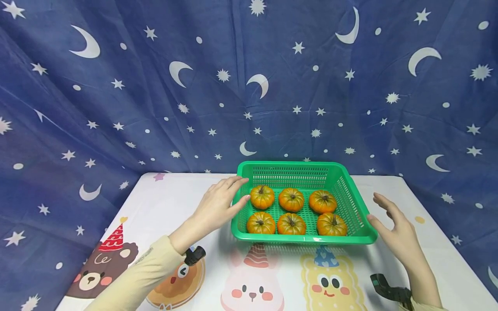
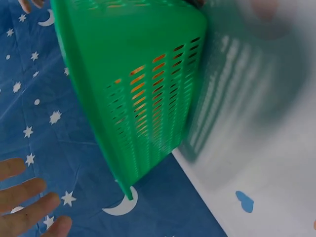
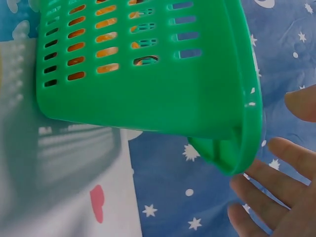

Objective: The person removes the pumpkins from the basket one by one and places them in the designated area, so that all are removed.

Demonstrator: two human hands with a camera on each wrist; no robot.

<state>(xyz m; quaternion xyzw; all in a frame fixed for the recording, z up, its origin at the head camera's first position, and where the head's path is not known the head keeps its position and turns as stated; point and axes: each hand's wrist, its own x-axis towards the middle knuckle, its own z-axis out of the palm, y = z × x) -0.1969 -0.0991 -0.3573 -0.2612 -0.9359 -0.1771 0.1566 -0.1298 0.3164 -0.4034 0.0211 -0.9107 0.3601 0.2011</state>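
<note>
A green plastic basket (image 1: 280, 238) with slotted walls stands on the table, holding several small orange pumpkins (image 1: 291, 200) in two rows. My left hand (image 1: 218, 203) hovers by the basket's left rim, thumb and fingers spread. In the left wrist view, a gap shows between its fingers (image 2: 29, 193) and the green wall (image 2: 148, 98). Beyond the right rim is my right hand (image 1: 398, 233), its fingers loosely bent and holding nothing. The right wrist view shows those fingers (image 3: 266, 197) near the basket's corner (image 3: 232, 158); whether they touch it I cannot tell.
The white tablecloth (image 1: 186, 185) carries cartoon prints, among them a bear (image 1: 91, 276) and a rabbit (image 1: 253, 287). A dark blue curtain (image 1: 210, 108) with moons and stars hangs right behind the basket. Dark wrist-camera mounts (image 1: 194, 255) sit under both wrists.
</note>
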